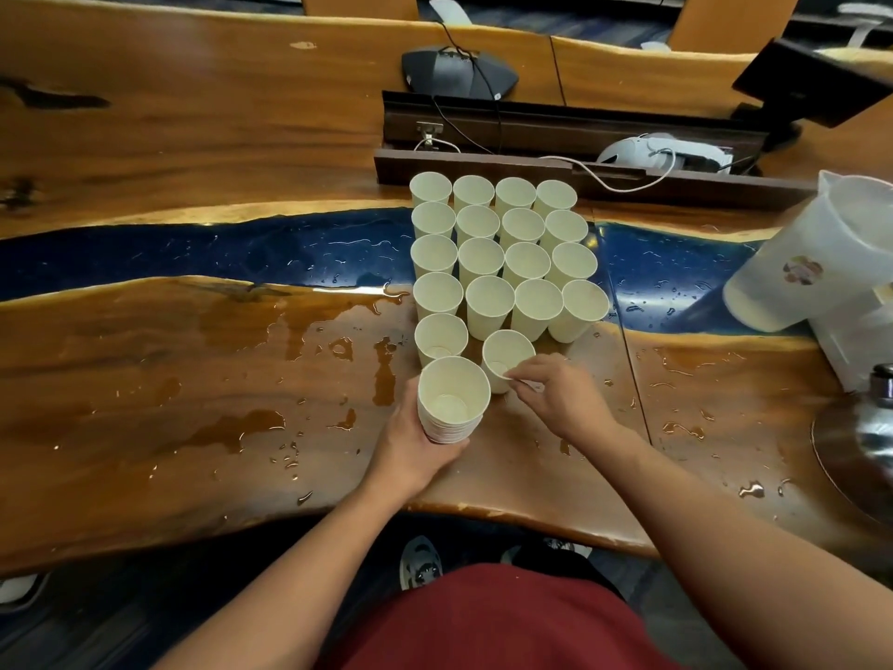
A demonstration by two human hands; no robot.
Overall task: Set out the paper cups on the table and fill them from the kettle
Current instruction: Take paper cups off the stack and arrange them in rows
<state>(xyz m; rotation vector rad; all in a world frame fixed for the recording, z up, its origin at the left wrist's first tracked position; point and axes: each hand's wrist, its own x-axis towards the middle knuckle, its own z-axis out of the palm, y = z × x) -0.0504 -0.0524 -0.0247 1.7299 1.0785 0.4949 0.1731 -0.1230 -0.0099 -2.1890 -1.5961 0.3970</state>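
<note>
Placing step: the right hand (560,398) pinches the rim of a single paper cup (507,357) at the near edge of the cup block (502,253); whether that cup's base is fully down on the table (193,379) I cannot tell.
Left hand: the left hand (410,447) is wrapped round the lower part of the nested cup stack (452,398), held just nearside-left of the block.
Block state: four full rows stand upright and touching; a fifth row is started, with two places on its right side still unfilled.
Kettle: probably the steel vessel (870,427) well to the right of the block, cut by the frame edge; a frosted plastic jug (816,253) stands beyond it.
Risk, wet surface: puddles lie all round the block, so light empty cups could slide or soak at the base.
Risk, knock-on: cups touch rim to rim, so a nudge from fingers could topple neighbours.
Risk, stack: a tight nest may release two cups together.
</note>
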